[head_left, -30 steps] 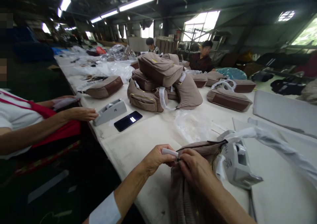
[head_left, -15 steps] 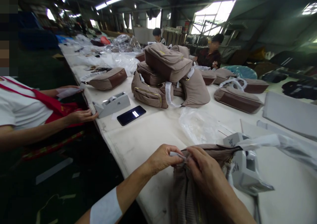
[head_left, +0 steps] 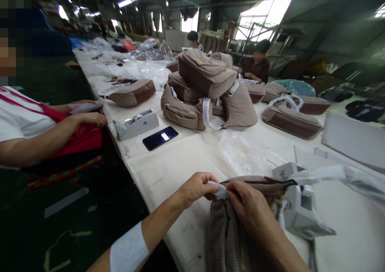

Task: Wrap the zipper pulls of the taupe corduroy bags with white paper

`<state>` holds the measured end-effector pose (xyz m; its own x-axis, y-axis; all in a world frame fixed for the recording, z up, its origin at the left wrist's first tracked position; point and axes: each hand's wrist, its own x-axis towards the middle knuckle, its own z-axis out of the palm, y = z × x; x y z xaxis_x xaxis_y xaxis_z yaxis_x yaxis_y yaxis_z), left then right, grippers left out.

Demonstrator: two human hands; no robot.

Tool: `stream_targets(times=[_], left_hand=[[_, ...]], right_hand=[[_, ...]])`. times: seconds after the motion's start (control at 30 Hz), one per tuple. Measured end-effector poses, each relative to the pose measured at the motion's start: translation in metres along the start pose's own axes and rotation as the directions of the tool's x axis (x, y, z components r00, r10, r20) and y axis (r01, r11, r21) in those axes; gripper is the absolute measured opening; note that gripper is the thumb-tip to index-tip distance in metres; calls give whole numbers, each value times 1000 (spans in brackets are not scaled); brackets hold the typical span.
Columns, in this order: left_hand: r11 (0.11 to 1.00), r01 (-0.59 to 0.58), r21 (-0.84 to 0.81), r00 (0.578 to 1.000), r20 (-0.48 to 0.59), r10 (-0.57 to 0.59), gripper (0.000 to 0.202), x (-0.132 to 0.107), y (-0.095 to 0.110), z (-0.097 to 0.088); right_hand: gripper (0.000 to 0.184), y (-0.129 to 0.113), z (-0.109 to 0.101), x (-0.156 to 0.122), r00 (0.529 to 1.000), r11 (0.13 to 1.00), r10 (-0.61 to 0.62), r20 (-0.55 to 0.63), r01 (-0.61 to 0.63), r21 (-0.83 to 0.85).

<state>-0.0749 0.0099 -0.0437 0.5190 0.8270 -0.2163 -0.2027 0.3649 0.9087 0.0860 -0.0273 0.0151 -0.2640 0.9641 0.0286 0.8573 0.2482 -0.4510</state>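
A taupe bag [head_left: 224, 236] with ribbed fabric and a gold zipper lies at the table's near edge, below my hands. Between the fingertips of my left hand [head_left: 197, 190] is a strip of white wrapping [head_left: 220, 190], pinched at the bag's upper left corner. My right hand [head_left: 252, 204] closes its thumb and fingers on the other end of that strip, its palm over the bag. What lies under the right palm is hidden. The bag's strap, wrapped in white [head_left: 339, 172], trails off to the right.
A grey tape dispenser [head_left: 303, 212] stands right of the bag; another tape dispenser [head_left: 136, 124] and a phone [head_left: 160, 138] lie further left. Ahead are piled bags [head_left: 207, 71] and crumpled plastic [head_left: 240, 152]. A co-worker in a red apron [head_left: 87, 138] is at the left edge.
More of the white strip shows between my hands, and they are slightly further apart. The co-worker's hand has drawn back from the left tape dispenser.
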Motion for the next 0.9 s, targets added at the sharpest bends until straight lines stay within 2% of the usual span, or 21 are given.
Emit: stream_targets(times=[0.13, 0.27, 0.37, 0.53, 0.67, 0.8, 0.9], left_hand=[[1000, 28, -7, 999, -34, -28, 26, 0, -6, -2], [998, 43, -40, 998, -50, -45, 27, 0, -11, 0], [998, 23, -59, 997, -68, -27, 27, -1, -12, 5], [993, -100, -69, 991, -98, 93, 24, -1, -15, 13], [985, -159, -58, 985, -79, 155, 25, 1, -17, 15], [990, -130, -56, 990, -53, 127, 37, 0, -14, 7], [998, -64, -25, 998, -9, 64, 35, -3, -9, -2]], right_hand=[[48, 4, 10, -4, 997, 1000, -3, -77, 3, 0], [55, 3, 10, -5, 998, 999, 40, -47, -39, 27], [53, -1, 4, -3, 999, 994, 51, 10, -52, 101], [57, 0, 0, 1, 999, 996, 33, -33, -30, 89], [52, 3, 1, 4, 998, 988, -4, 66, -6, 155], [46, 4, 3, 4, 998, 990, 44, 34, -48, 133], [45, 2, 5, 3, 999, 989, 36, 34, -41, 144]])
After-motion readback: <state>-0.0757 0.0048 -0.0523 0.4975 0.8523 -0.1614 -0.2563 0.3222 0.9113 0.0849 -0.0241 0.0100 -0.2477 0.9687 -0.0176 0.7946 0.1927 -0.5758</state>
